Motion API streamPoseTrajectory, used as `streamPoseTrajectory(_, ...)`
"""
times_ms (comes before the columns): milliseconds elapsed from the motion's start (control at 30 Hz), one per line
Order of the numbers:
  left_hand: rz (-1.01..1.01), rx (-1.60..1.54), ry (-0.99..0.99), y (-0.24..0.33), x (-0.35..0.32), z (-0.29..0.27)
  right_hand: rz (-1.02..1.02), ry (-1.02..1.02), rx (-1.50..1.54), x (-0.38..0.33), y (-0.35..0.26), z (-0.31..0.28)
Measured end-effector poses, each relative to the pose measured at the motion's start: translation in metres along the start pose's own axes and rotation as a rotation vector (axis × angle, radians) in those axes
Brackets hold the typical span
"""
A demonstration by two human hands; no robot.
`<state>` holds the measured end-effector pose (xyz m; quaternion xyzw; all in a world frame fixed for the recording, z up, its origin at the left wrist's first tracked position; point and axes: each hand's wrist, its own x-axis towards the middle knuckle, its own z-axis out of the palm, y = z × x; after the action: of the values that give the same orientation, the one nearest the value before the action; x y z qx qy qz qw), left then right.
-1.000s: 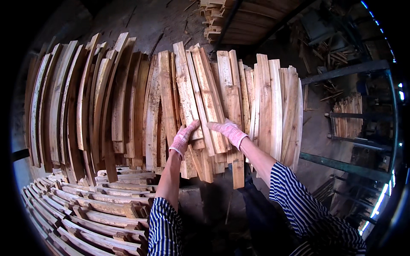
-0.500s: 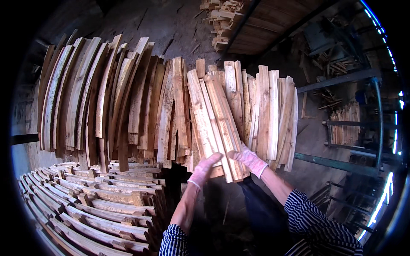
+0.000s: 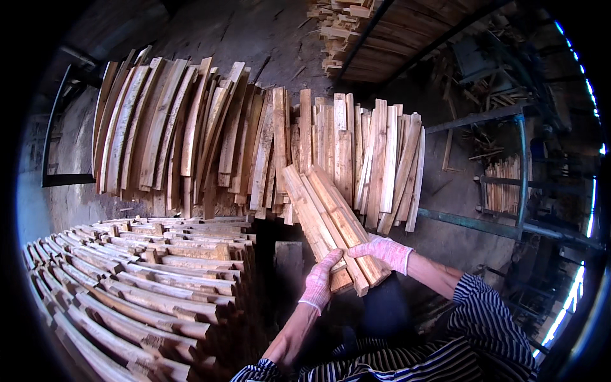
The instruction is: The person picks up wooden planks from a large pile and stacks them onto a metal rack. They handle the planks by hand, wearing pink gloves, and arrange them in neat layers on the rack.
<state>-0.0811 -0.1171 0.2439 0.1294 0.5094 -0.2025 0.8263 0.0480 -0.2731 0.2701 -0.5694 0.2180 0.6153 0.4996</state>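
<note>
Wooden slats (image 3: 347,221) have come nearer — gripped in both hands (image 3: 320,280).

Plank bundle (image 3: 332,224) before board row (image 3: 261,146), stack (image 3: 159,264) left

Gloves (image 3: 319,278) mottled pink-white; sleeves (image 3: 487,321) navy, white-striped; planks (image 3: 312,210) tan, brown-marked; rail (image 3: 471,224) green.

narrow room between slatted stack (image 3: 172,261) and held boards (image 3: 310,213); board row (image 3: 377,159) blocks ahead, green rail (image 3: 471,223) right.
</note>
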Motion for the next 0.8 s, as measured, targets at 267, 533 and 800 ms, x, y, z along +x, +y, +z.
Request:
streamPoseTrajectory(267,0.054,-0.093,-0.177,0.085,0.035,-0.011,0.126,-0.129,-0.184,0.126,-0.079,0.014)
streamPoseTrajectory(533,0.188,-0.207,-0.198,0.065,0.114,-0.081,0.012,-0.144,-0.045,0.150,-0.017,0.022)
streamPoseTrajectory(800,0.664,-0.090,0.002,0.007,-0.074,-0.036,-0.390,-0.317,-0.040,-0.042,0.009,0.077)
